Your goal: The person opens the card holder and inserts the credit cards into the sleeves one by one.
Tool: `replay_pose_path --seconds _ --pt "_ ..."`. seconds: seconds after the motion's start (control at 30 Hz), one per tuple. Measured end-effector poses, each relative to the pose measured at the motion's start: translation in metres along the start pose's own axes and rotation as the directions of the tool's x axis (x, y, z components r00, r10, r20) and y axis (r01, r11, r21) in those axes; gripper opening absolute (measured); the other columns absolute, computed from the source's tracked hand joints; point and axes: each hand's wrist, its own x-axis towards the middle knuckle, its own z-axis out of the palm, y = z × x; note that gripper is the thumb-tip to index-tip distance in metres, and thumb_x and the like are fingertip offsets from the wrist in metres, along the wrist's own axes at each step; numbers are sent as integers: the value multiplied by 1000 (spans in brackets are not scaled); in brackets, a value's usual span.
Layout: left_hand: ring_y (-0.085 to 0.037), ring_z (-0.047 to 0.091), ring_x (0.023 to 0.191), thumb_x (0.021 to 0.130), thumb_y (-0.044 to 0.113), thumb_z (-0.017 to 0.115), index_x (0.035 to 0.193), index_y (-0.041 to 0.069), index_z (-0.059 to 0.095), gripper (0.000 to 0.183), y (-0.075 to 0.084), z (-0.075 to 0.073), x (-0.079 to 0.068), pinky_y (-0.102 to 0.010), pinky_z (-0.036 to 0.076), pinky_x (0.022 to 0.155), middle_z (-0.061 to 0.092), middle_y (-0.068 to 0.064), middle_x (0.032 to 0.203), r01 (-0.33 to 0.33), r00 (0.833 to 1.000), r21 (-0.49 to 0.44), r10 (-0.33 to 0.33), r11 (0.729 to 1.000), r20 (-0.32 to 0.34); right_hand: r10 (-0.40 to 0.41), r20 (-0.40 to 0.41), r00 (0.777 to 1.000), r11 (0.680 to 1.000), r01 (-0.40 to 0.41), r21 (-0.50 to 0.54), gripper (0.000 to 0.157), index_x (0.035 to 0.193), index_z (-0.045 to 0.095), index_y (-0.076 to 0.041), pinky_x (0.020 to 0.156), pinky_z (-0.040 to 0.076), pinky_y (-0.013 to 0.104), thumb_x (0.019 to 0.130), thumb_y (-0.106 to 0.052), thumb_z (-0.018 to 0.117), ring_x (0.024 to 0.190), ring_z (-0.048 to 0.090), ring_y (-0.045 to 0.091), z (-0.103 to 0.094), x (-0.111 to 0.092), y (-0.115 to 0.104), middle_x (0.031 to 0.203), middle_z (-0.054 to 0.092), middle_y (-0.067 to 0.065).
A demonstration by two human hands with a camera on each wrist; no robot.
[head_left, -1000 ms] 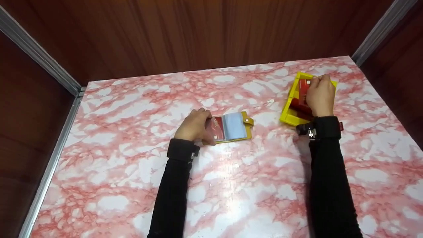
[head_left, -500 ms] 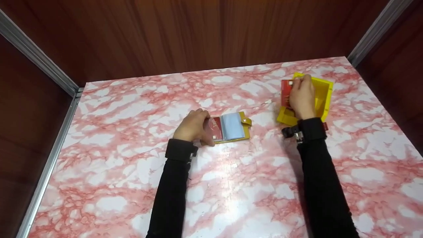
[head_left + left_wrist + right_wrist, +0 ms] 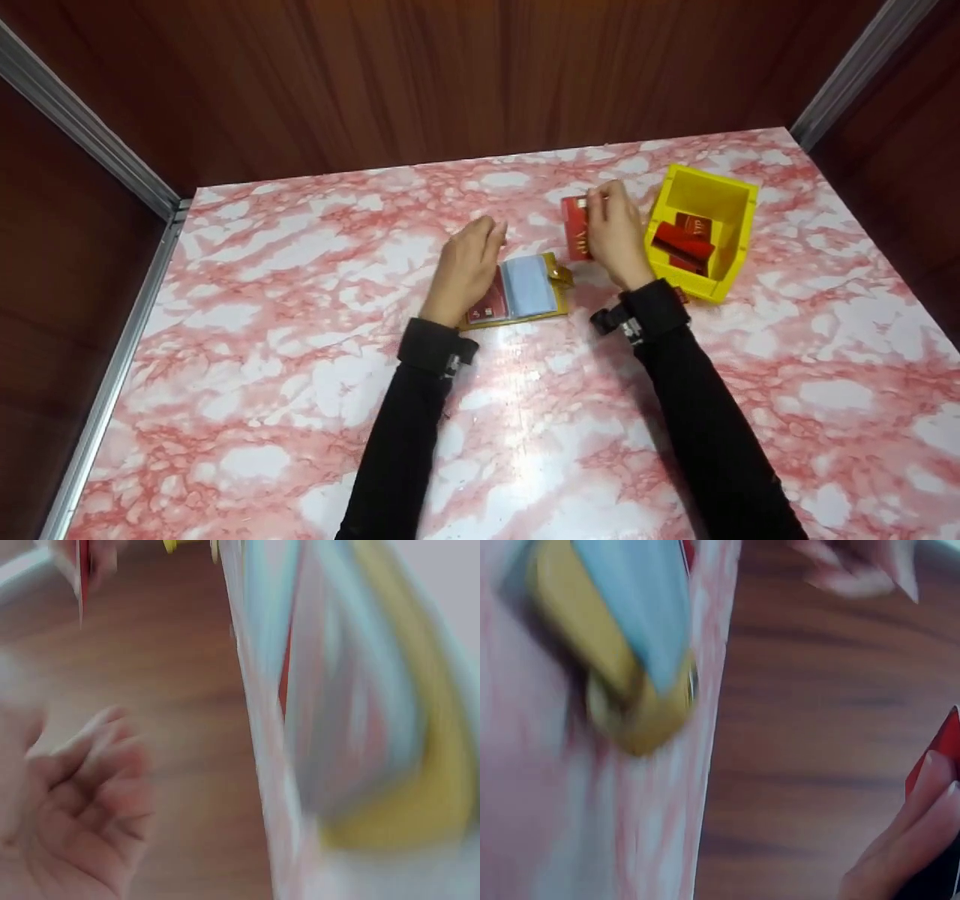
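A red card point(image 3: 576, 229) with gold "VIP" lettering is pinched in my right hand point(image 3: 619, 236), raised between the bin and the card holder. The yellow card holder point(image 3: 534, 285) lies spread open on the table, its clear sleeves showing and its snap strap at the right. A red card sits in its left sleeve, partly covered by my left hand point(image 3: 466, 262). That hand hovers over the holder's left side; in the left wrist view its fingers curl loosely around nothing. The right wrist view catches only a few fingers and a corner of the held card.
A yellow plastic bin point(image 3: 697, 288) stands at the right, with several red cards point(image 3: 684, 244) inside. The table point(image 3: 255, 390) has a pink marbled top. Dark wood panels point(image 3: 420, 82) with metal edging rise behind it and at both sides.
My right hand has drawn the red card out of the bin and carried it left toward the card holder. My left hand has let go of the holder's left edge and risen over it.
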Motion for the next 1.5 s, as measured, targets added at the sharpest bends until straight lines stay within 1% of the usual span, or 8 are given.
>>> replay_pose_path --seconds 0.23,0.43,0.6,0.77,0.93,1.07,1.27,1.5 --pt "-16 54 56 114 33 34 90 9 64 46 17 29 -5 -30 44 61 57 0 65 121 990 -260 -137 958 -44 -84 43 996 996 82 34 21 106 50 5 84 48 49 111 -15 44 91 58 38 32 -21 -18 91 58 20" --pt "-18 49 68 114 34 35 94 1 61 46 27 44 -7 -30 41 66 43 1 71 174 968 -322 -221 931 -116 -160 31 987 987 159 31 18 105 49 6 83 50 53 110 -10 43 87 60 40 52 -34 -24 89 58 20" --pt "-19 45 64 113 26 40 86 7 53 36 25 45 -9 -31 37 59 40 2 68 180 942 -239 -237 954 -236 -214 113 970 976 209 59 18 100 48 4 71 45 44 110 -10 43 75 53 32 57 -38 -28 79 47 6" --pt "-18 48 62 113 24 40 87 6 53 35 18 37 -8 -30 38 58 44 2 67 159 949 -190 -203 969 -243 -147 221 964 988 133 77 29 98 50 -1 67 36 35 113 -23 38 73 44 25 50 -32 -28 78 40 3" --pt "-19 49 63 113 20 40 88 3 54 33 8 30 -4 -31 40 59 42 2 67 163 946 -197 -210 967 -247 -125 294 947 991 105 82 34 105 58 -3 66 45 32 113 -27 37 70 57 27 37 -22 -22 78 59 11" --pt "-20 48 65 113 17 40 93 -1 57 32 1 24 -2 -33 41 61 41 1 69 170 943 -219 -223 961 -248 -179 439 881 983 176 48 23 119 64 -2 82 56 40 105 -20 58 92 69 34 23 -14 -11 101 72 18" --pt "-23 50 68 113 18 39 94 -1 58 33 -10 22 -3 -38 44 64 43 -1 71 217 940 -194 -258 957 -222 -179 713 678 921 370 -121 77 146 56 -7 110 46 53 79 -24 91 126 56 35 16 -12 3 143 59 17" --pt "-37 66 78 111 17 39 90 0 56 32 -15 31 -6 -49 55 75 57 -13 72 240 948 -91 -254 966 -193 -129 724 678 880 414 -231 84 140 63 -6 107 48 49 67 -26 99 119 59 32 19 -13 10 133 66 14"
